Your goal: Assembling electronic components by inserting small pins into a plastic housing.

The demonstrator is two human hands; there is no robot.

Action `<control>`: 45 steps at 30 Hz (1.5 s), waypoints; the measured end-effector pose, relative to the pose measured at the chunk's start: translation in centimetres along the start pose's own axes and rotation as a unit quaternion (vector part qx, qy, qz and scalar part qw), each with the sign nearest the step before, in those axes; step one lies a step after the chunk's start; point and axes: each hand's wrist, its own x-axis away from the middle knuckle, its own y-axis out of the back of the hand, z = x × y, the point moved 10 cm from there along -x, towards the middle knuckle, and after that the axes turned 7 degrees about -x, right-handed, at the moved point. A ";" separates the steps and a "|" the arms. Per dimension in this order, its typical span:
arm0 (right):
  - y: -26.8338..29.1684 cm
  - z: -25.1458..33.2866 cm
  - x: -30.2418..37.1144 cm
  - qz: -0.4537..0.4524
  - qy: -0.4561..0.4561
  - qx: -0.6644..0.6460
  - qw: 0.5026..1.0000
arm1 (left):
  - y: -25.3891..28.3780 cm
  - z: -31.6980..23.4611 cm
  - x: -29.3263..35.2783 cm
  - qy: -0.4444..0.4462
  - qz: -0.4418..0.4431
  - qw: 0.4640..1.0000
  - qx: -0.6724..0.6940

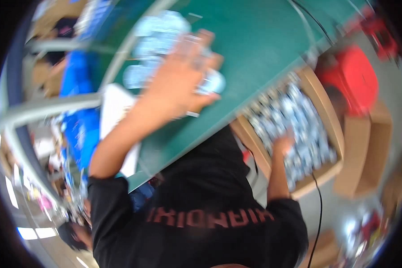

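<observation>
My left hand (pixel 181 71) is over the green tabletop, fingers spread on a cluster of light-blue round pieces (pixel 161 33). One such piece (pixel 213 82) shows between its thumb and fingers. Motion blur hides their exact kind. To the right, my right hand (pixel 282 144) reaches into a cardboard box (pixel 322 100) filled with many small light-blue and grey parts (pixel 299 120). Its fingertips are smeared and partly lost among those parts, so a grip cannot be made out.
A white sheet or tray (pixel 114 111) lies at the table's left edge, by a grey metal frame (pixel 53 105). Right of the filled box stand a red stool (pixel 357 80) and another cardboard box (pixel 357 156). A black cable (pixel 319 210) hangs nearby. Another person (pixel 73 236) is at lower left.
</observation>
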 end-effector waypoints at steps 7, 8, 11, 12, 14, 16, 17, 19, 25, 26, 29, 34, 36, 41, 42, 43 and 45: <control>3.3 -0.8 -2.4 -0.013 -0.106 -0.190 0.976 | -0.2 -0.3 0.3 0.035 0.020 0.999 -0.005; 3.3 -1.0 -2.7 0.009 -0.121 -0.186 0.975 | -0.2 -0.3 0.5 0.034 0.025 0.999 -0.008; 2.4 -1.9 -4.3 0.013 -0.129 -0.164 0.978 | -0.6 -0.3 0.5 0.031 0.021 0.999 -0.006; 2.2 -2.5 -4.3 0.025 -0.146 -0.163 0.976 | -0.7 -0.4 0.5 0.026 0.019 0.999 -0.003; 1.4 -2.3 -5.1 0.035 -0.107 -0.129 0.985 | -0.6 -0.3 0.5 0.028 0.011 1.000 0.007; 1.7 -0.6 -4.5 0.105 -0.126 -0.087 0.983 | -0.7 -0.1 0.7 0.030 0.017 0.999 -0.001; 1.9 -0.9 -4.6 0.074 -0.130 -0.116 0.982 | -0.4 -0.1 0.7 0.033 0.009 0.999 -0.001; 1.2 -2.3 -4.8 0.037 -0.141 -0.119 0.982 | -0.3 -0.5 0.5 0.024 0.007 1.000 0.013; 0.9 -2.5 -5.0 -0.033 -0.137 -0.080 0.987 | 1.1 -0.6 2.0 0.030 -0.024 0.998 0.058; 1.2 -2.4 -4.4 -0.013 -0.159 -0.084 0.984 | 1.5 -0.7 2.3 0.027 -0.038 0.996 0.070; -0.6 -1.3 -4.1 -0.049 -0.132 -0.089 0.986 | 1.5 -0.2 2.7 0.036 -0.053 0.992 0.106; 1.1 1.7 -2.5 -0.045 -0.098 -0.145 0.984 | 1.2 0.6 3.4 0.052 -0.058 0.988 0.134; 1.0 1.1 -2.7 -0.069 -0.091 -0.167 0.979 | 1.3 0.9 3.4 0.055 -0.064 0.986 0.143; 1.3 -0.8 -3.0 0.030 -0.138 -0.219 0.965 | 1.5 1.4 3.6 0.053 -0.074 0.985 0.150; 1.4 -1.4 -3.0 0.022 -0.145 -0.222 0.964 | 1.7 1.3 3.6 0.044 -0.079 0.985 0.150; 1.2 -1.2 -3.0 0.029 -0.098 -0.193 0.976 | 1.6 1.4 3.7 0.052 -0.076 0.983 0.160; 0.3 -1.1 -2.9 0.029 -0.042 -0.151 0.987 | 1.4 1.6 4.1 0.062 -0.073 0.983 0.159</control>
